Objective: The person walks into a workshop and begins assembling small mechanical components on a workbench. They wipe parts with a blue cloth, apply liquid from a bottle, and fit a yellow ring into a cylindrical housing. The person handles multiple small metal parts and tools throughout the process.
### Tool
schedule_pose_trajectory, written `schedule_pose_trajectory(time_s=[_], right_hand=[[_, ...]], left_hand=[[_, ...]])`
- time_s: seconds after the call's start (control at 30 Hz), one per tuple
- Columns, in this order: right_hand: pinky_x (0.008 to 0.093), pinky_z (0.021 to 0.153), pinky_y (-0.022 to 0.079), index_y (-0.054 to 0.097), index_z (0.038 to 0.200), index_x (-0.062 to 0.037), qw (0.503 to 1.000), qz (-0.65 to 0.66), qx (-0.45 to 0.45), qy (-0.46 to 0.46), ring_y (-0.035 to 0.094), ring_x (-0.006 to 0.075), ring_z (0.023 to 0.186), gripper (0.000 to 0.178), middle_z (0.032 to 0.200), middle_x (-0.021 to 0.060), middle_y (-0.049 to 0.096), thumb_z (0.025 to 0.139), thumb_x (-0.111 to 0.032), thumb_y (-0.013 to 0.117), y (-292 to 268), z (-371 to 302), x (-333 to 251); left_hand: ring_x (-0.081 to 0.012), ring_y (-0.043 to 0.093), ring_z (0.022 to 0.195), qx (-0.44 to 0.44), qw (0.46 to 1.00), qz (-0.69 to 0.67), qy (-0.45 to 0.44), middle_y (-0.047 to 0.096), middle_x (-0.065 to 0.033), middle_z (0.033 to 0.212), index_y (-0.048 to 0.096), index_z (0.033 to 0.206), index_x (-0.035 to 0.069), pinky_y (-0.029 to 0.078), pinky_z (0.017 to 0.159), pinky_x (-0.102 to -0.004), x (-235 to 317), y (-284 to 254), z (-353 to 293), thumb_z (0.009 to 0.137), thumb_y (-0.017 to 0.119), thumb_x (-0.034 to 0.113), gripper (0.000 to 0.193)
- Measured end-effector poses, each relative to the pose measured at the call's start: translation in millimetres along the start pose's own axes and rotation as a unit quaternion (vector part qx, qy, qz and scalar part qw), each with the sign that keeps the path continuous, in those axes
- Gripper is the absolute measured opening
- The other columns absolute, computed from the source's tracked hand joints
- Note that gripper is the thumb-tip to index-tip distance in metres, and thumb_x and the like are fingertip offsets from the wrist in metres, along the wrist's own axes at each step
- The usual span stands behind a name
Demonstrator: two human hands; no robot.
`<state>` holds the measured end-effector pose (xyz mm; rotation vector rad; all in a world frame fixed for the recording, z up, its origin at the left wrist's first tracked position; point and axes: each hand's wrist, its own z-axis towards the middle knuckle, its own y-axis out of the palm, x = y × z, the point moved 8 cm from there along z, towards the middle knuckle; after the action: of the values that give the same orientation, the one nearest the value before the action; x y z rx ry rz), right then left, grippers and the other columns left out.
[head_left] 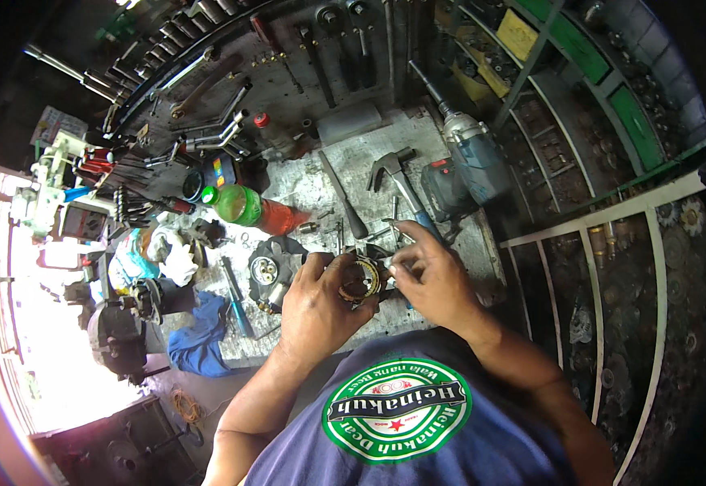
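Note:
My left hand (318, 306) is closed round a round metal part with a brass-coloured toothed ring (356, 296), held over the near edge of the workbench. Close to the part's right side, my right hand (432, 278) has its thumb and a finger pinched together, with the index finger reaching forward. Whatever lies in that pinch is too small to name. Left of my left hand, a dark round part with a pale hub (265, 270) rests on the bench (304, 182). Beyond my hands lie a long flat file-like tool (342, 194) and a claw hammer (402, 188) with a blue grip.
A cordless impact wrench (473, 158) stands at the back right. A green-and-red bottle (257, 212) lies left of centre, near a blue cloth (199, 336) and a blue-handled tool (238, 304). A bench vise (118, 336) is at the left, metal shelving (600, 209) at the right.

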<state>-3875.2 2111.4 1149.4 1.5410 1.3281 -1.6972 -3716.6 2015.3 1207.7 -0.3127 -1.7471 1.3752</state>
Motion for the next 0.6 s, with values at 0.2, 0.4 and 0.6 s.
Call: schedule_pose_trajectory(time_s=[0.2,0.4,0.6], right_hand=[[0.0511,0.123,0.044,0.047,0.163,-0.0054,0.978,-0.088,-0.073,-0.177,0.052,0.0437,0.148,0.091,0.156,0.0229,0.057,0.084,-0.008,0.092,-13,0,0],[0.0505,0.114,0.055,0.029,0.173,-0.0074,0.972,-0.001,-0.193,-0.135,0.066,0.044,0.137,0.1,0.15,0.0249,0.066,0.091,-0.005,0.086,6,4,31],[0.0504,0.108,0.059,0.025,0.175,-0.0087,0.966,-0.012,-0.193,-0.169,0.071,0.045,0.129,0.104,0.146,0.0251,0.069,0.092,-0.006,0.087,5,6,31]], left_hand=[[-0.0395,0.074,0.101,0.023,0.999,0.014,-0.031,0.071,-0.0172,0.112,0.076,0.126,0.004,0.061,0.09,-0.0483,20,-3,2,0.075,0.094,0.026,0.058],[-0.036,0.074,0.095,0.015,0.999,0.017,-0.038,0.073,-0.014,0.102,0.077,0.117,0.004,0.061,0.085,-0.0453,31,-1,10,0.071,0.091,0.016,0.05],[-0.0322,0.075,0.093,0.011,0.999,0.034,-0.042,0.074,-0.0107,0.101,0.079,0.107,0.011,0.062,0.084,-0.045,36,0,12,0.075,0.093,0.017,0.035]])
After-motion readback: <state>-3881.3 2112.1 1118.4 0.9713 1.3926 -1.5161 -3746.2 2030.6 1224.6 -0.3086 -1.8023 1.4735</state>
